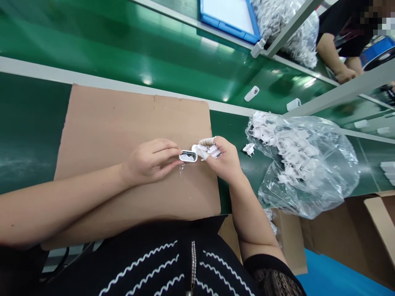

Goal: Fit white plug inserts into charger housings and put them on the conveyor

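Over a sheet of cardboard, my left hand pinches a white oval plastic charger housing. Its open end faces me and something white and dark shows inside. My right hand, with whitish covers on finger and thumb, is closed around several small white plug pieces with metal pins. One white piece at its fingertips is right beside the housing; whether they touch I cannot tell. A loose white plug piece lies on the green table to the right of this hand.
At right lies a clear plastic bag full of white plug pieces. White housings sit on the green belt beyond a pale rail. A blue tray, metal posts and another person's arm are farther back. Cardboard boxes stand lower right.
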`<action>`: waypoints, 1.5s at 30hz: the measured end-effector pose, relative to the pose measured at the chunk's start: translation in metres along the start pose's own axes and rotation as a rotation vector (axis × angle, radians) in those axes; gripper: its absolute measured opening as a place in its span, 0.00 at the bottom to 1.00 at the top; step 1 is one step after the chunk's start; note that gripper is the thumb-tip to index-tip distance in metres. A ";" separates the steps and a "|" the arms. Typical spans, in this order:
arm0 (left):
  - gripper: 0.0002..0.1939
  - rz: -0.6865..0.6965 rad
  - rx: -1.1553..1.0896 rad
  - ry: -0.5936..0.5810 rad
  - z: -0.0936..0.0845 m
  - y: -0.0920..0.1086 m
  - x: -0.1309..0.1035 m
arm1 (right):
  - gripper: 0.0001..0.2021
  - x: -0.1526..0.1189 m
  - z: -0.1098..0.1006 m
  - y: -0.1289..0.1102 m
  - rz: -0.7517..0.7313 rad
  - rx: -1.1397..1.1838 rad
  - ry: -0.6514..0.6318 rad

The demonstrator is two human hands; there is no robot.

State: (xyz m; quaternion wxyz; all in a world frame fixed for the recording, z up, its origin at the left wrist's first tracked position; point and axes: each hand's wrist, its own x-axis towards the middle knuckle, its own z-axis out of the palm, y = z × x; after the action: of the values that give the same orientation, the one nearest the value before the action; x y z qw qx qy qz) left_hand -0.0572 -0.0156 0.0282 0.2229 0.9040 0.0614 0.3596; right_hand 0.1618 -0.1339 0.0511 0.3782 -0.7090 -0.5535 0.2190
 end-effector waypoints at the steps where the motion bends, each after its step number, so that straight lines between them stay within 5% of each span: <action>1: 0.11 -0.001 -0.014 -0.003 0.001 0.000 0.000 | 0.09 0.000 0.000 0.000 -0.003 -0.011 -0.002; 22: 0.06 -0.064 0.023 -0.106 0.000 0.001 -0.001 | 0.08 0.001 0.001 -0.007 -0.069 -0.102 -0.020; 26: 0.07 -0.081 -0.018 -0.055 0.003 0.004 -0.002 | 0.09 0.001 0.001 -0.007 -0.061 -0.078 -0.028; 31: 0.26 -0.264 -0.169 -0.079 0.009 0.004 0.004 | 0.09 0.002 -0.004 -0.005 0.095 0.135 0.019; 34: 0.18 -0.306 -0.256 -0.177 0.010 0.001 0.008 | 0.14 0.004 -0.007 -0.006 0.207 0.385 -0.019; 38: 0.13 -0.346 -0.274 -0.159 0.008 -0.001 0.011 | 0.20 0.005 -0.007 -0.008 0.325 0.532 -0.136; 42: 0.15 -0.342 -0.296 -0.124 0.009 -0.001 0.011 | 0.17 0.001 -0.001 -0.013 0.242 0.448 -0.102; 45: 0.15 -0.312 -0.333 -0.116 0.010 -0.003 0.010 | 0.10 -0.006 0.002 -0.022 0.031 0.212 0.014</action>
State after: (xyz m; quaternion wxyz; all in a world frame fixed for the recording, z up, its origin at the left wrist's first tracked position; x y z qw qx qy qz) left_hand -0.0426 -0.0137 0.0264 0.4249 0.8535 0.1272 0.2735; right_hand 0.1446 -0.1369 0.0662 0.4514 -0.6751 -0.5134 0.2773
